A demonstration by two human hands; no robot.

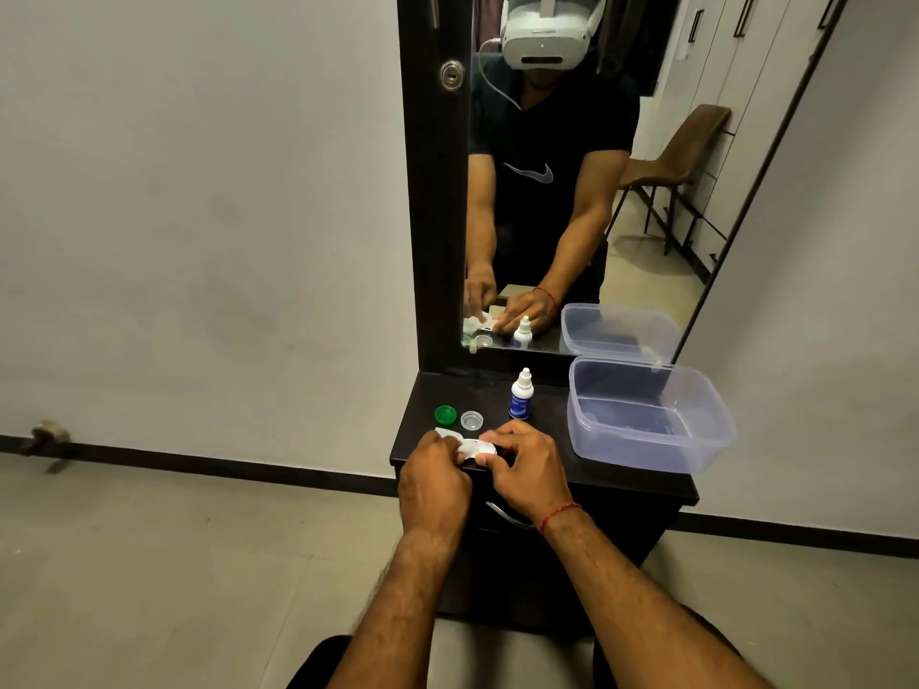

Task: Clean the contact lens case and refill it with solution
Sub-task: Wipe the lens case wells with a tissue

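Head view: gripped case (486,448) in curled fingers of right hand (529,472), just in front of bottle (521,400); pinched tissue (467,446) against it with left hand (435,482). Left green cap (445,415) and clear cap (471,420) off, left of bottle. Judged wiping underway; refilling, capping undone.

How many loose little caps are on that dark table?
2: a green cap and a clear cap beside it, just beyond the left hand. The hands may hide more.

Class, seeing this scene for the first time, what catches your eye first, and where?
At the table's front edge, the left hand holds a white tissue against the lens case in the right hand. Behind lie a green cap and a clear cap; a plastic tub stands right.
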